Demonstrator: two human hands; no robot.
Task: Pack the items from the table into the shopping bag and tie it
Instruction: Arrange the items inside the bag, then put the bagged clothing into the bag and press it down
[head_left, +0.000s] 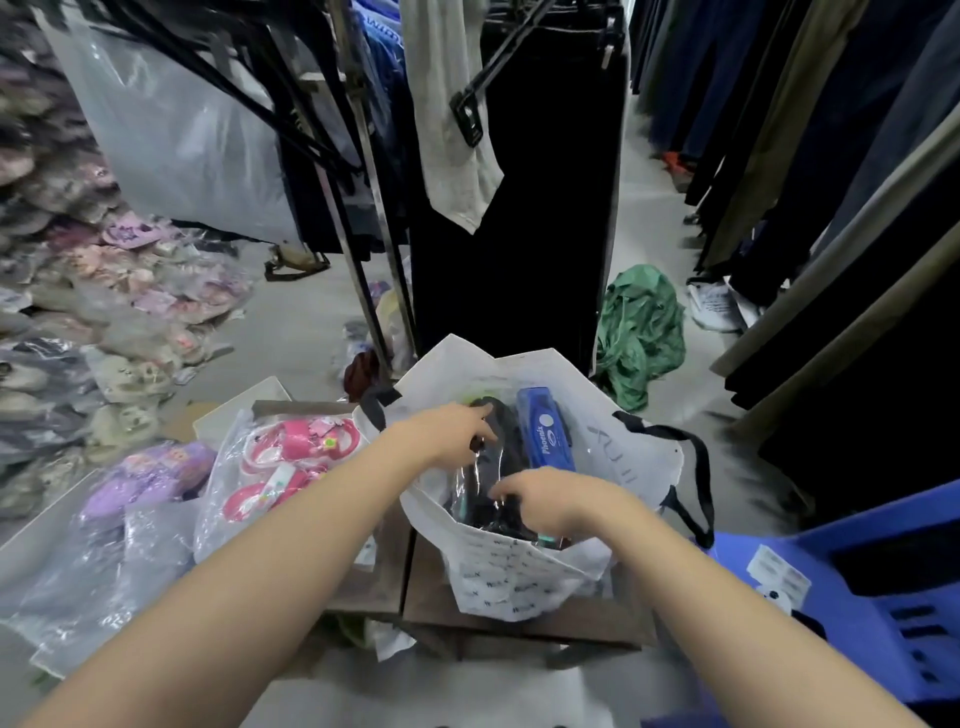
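Both hands, left (457, 434) and right (540, 499), grip a plastic-wrapped black item (498, 462) inside the white shopping bag (519, 577), beside a blue "Phoenix" pack (548, 434).

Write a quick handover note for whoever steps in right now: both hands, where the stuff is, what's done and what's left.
Left hand and right hand: both inside the open white shopping bag, pressing down a dark plastic-wrapped item.
Packed: that item and a blue Phoenix box.
Left on the table: bagged pink sandals and bagged purple shoes.
Then tie the bag by its black handles.
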